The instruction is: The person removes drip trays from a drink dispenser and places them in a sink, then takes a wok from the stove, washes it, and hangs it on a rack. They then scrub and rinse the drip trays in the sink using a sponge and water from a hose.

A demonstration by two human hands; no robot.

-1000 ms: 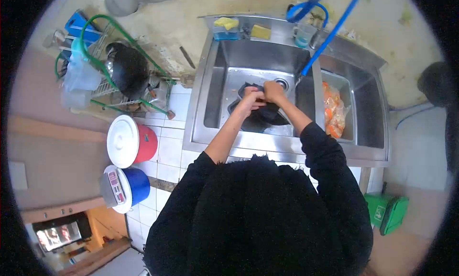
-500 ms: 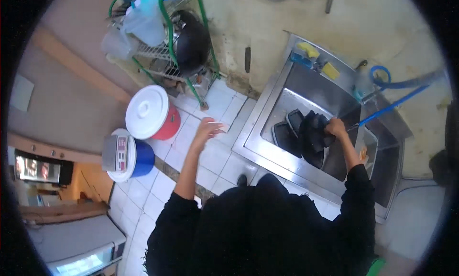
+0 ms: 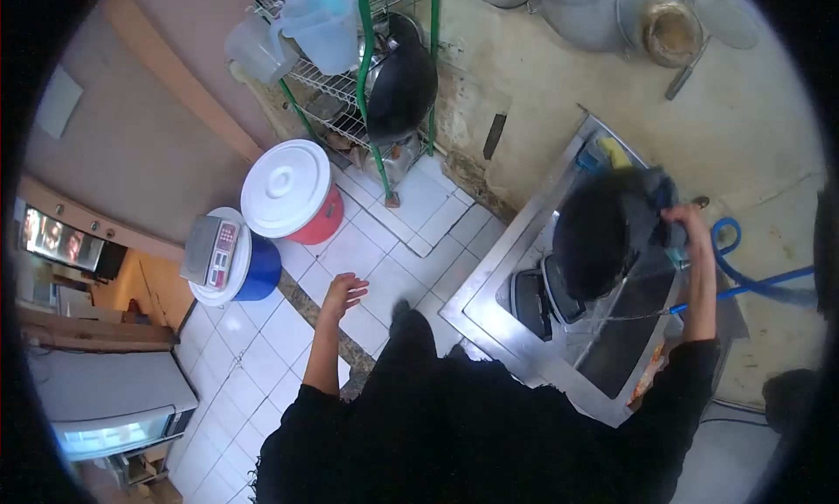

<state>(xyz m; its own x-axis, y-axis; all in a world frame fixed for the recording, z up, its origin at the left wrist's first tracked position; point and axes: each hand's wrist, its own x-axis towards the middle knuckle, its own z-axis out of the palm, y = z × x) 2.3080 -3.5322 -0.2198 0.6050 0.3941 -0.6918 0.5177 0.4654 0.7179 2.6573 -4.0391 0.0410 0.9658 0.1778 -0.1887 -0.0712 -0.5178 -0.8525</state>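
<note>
My right hand (image 3: 690, 222) grips the edge of a large black pan (image 3: 596, 233), which is tilted up above the steel sink (image 3: 485, 307). Below the pan, black containers (image 3: 530, 303) lie at the left side of the basin. Water runs from the end of a blue hose (image 3: 743, 290) beside them. Over the tiled floor, left of the sink, my left hand (image 3: 347, 292) is held out with its fingers apart and nothing in it.
A green rack (image 3: 361, 76) with jugs and a black wok (image 3: 402, 89) stands against the wall. Left of me are a red bucket (image 3: 322, 222) with a white lid and a blue bucket (image 3: 262, 268) bearing a scale (image 3: 210, 251). Strainers (image 3: 669, 32) hang on the wall.
The view has turned left. My left hand has left the sink, and a small pale thing seen at it half a second ago is gone. My right hand has raised the black pan.
</note>
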